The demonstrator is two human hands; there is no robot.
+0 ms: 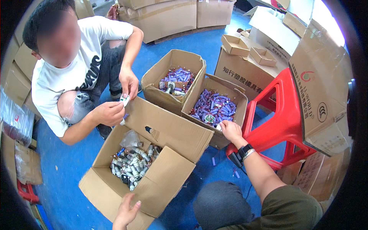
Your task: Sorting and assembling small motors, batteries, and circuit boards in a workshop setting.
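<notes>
My left hand point(128, 210) is at the near flap of an open cardboard box point(174, 172), fingers apart and holding nothing. Inside that box lie many grey and white cylindrical parts point(132, 165) and a clear plastic bag point(131, 138). My right hand point(231, 131) reaches over the near edge of a second box point(245, 101), fingers closed on a small white piece point(219, 127) whose kind I cannot make out. Purple cylinders point(214, 107) with red wires, resembling battery cells, fill this box. A round green circuit board point(209, 118) rests on them.
Across from me a crouching person holds a small white-and-green part point(124, 100) in both hands. A third box point(149, 82) holds more purple cylinders. A red plastic stool point(281, 122) stands at my right, and loose purple cylinders point(214, 161) lie on the blue floor point(61, 184).
</notes>
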